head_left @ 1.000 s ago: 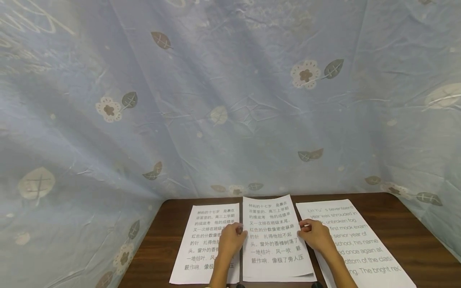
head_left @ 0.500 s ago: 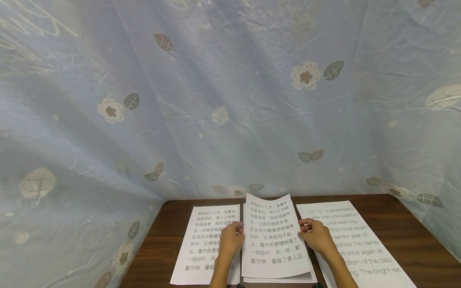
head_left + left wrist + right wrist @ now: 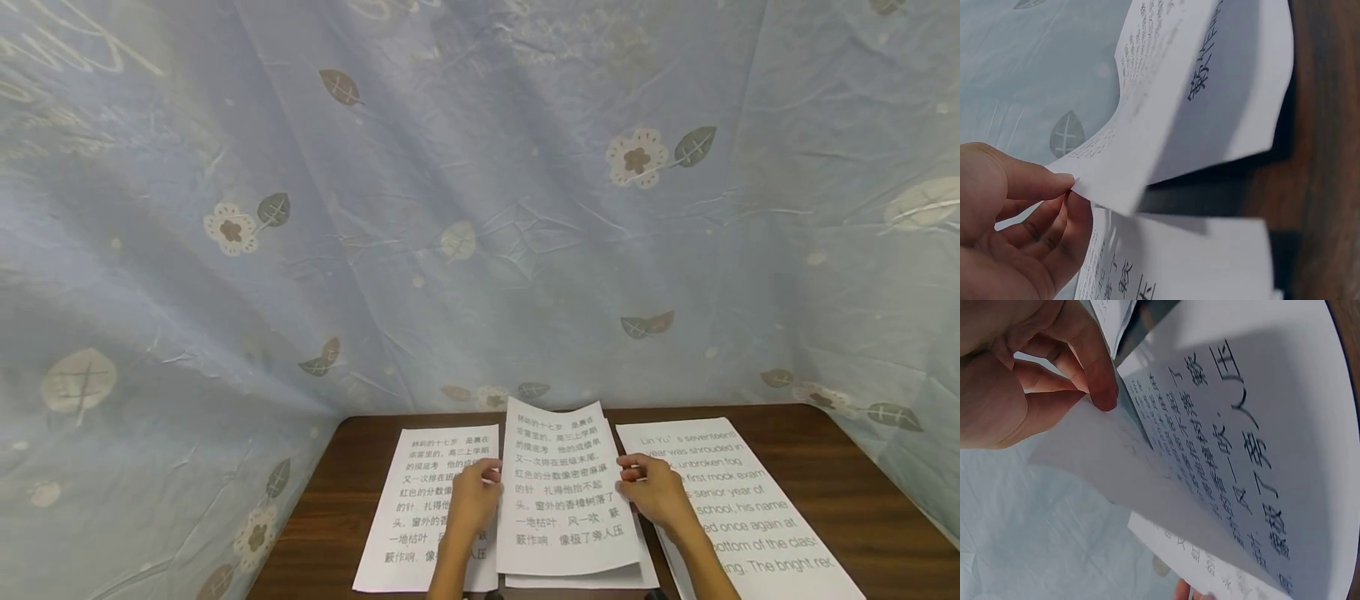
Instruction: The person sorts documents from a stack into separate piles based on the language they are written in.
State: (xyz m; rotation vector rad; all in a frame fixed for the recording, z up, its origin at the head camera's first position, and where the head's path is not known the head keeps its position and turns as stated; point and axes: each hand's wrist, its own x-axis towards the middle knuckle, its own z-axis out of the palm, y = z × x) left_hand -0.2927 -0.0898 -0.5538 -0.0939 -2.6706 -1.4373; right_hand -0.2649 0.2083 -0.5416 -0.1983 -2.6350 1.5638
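Note:
In the head view, a printed sheet of paper [image 3: 558,500] is raised above the middle stack of paper [image 3: 647,554], with its far edge bowed. My left hand [image 3: 474,498] pinches the sheet's left edge between thumb and fingers, which the left wrist view shows up close [image 3: 1035,212]. On the opposite side, my right hand [image 3: 657,493] pinches the right edge; the sheet curves down from the thumb and forefinger in the right wrist view. Large Chinese text on the stack below shows beneath the lifted sheet in both wrist views.
Another stack with Chinese text [image 3: 378,554] lies to the left, partly under my left forearm. To the right lies a stack with English text [image 3: 780,546]. All rest on a dark wooden table [image 3: 318,500], with a patterned blue cloth [image 3: 525,292] hanging behind.
The sheet has risen off the middle stack and shifted slightly left and towards the far side, exposing more of the stack at its lower right. Both hands moved with it.

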